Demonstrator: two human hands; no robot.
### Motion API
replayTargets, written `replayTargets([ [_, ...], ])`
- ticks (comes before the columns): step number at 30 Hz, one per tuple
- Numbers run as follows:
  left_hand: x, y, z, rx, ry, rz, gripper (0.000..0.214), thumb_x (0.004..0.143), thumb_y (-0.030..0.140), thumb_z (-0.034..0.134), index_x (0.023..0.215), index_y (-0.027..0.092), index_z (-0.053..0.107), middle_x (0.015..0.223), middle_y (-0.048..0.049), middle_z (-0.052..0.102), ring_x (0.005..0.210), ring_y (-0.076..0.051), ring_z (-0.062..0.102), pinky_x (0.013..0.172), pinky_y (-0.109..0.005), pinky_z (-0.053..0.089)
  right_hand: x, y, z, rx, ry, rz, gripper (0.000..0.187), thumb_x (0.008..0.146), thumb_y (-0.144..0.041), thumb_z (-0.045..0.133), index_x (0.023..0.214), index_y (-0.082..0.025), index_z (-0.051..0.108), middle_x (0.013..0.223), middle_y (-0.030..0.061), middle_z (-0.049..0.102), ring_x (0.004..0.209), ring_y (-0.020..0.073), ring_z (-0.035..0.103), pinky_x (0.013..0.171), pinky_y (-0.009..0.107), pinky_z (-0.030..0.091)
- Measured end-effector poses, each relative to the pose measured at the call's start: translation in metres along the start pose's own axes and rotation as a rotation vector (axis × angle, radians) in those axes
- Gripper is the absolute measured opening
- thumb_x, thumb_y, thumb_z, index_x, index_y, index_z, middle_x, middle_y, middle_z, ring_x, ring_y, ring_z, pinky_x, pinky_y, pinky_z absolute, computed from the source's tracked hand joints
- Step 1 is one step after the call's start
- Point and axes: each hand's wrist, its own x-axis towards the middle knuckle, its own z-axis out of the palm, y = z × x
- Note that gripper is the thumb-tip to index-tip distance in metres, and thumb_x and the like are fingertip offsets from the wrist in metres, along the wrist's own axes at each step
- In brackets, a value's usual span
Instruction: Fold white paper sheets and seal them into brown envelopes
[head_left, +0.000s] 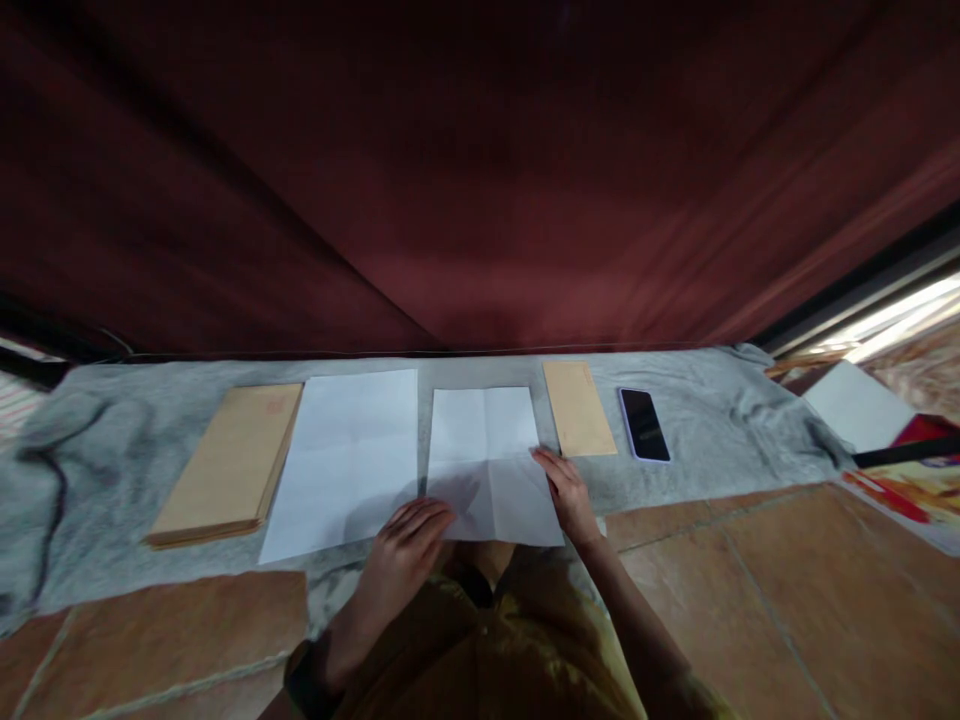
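Note:
A white sheet of paper (457,425) with crossing creases lies opened out in front of me, its near part reaching past the cloth's edge. My left hand (412,545) has its fingers closed at the sheet's lower left side. At the right side, my right hand (568,492) pinches the paper's edge between thumb and fingers. Left of it rests a larger pile of white paper (345,450). A thick stack of brown envelopes (225,460) sits farther left. One single brown envelope (579,405) lies just beyond my right hand.
A phone (645,425) with a dark screen lies right of the single envelope. Grey cloth (720,420) covers the long surface, backed by a dark red curtain (487,200). Tiled floor (787,570) shows below. Printed items (915,495) stand at the far right.

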Motion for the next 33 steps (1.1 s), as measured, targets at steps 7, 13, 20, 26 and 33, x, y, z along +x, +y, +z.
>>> replayTargets([
  [7,-0.007,-0.029,0.002,-0.07,0.005,-0.159,0.072,0.078,0.001,0.049,0.145,0.027,0.051,0.137,-0.0067,0.065,0.126,-0.023,0.061,0.108,-0.045,0.053,0.001,0.004,-0.002,-0.05,-0.082,-0.005,0.045,0.097,-0.011,0.044,0.138,-0.024,0.06,0.131,0.0078,0.067,0.12,0.0245,0.062,0.105,0.043,0.047],
  [13,0.01,-0.06,0.011,0.02,-0.059,-0.128,0.065,0.085,0.007,0.049,0.148,0.024,0.049,0.148,-0.0071,0.057,0.143,-0.025,0.046,0.118,-0.05,0.043,0.001,0.008,0.005,-0.058,-0.039,0.016,0.044,0.096,-0.011,0.045,0.133,-0.024,0.063,0.13,0.0079,0.068,0.119,0.0248,0.062,0.104,0.044,0.048],
  [20,0.035,-0.075,0.023,0.064,-0.088,-0.141,0.054,0.085,0.005,0.048,0.134,0.023,0.062,0.142,-0.0082,0.061,0.136,-0.025,0.051,0.115,-0.05,0.045,-0.001,0.014,0.006,0.031,-0.026,0.036,0.042,0.092,-0.009,0.046,0.126,-0.023,0.066,0.127,0.0089,0.068,0.119,0.025,0.061,0.104,0.045,0.049],
  [26,0.048,-0.078,0.025,0.035,-0.051,-0.187,0.042,0.086,0.006,0.049,0.116,0.026,0.071,0.131,-0.0058,0.066,0.125,-0.024,0.058,0.109,-0.046,0.05,0.01,0.007,0.005,0.097,-0.005,0.108,0.04,0.085,-0.01,0.051,0.118,-0.022,0.068,0.121,0.0092,0.068,0.114,0.0236,0.063,0.101,0.04,0.051],
  [33,0.054,-0.077,0.03,0.079,0.058,-0.245,0.017,0.091,0.025,0.058,0.087,0.02,0.073,0.116,-0.0112,0.07,0.113,-0.027,0.063,0.101,-0.044,0.054,0.028,-0.003,0.011,0.015,0.065,0.281,0.021,0.097,-0.031,0.049,0.091,-0.022,0.067,0.099,0.0083,0.067,0.097,0.0226,0.064,0.09,0.035,0.052],
])
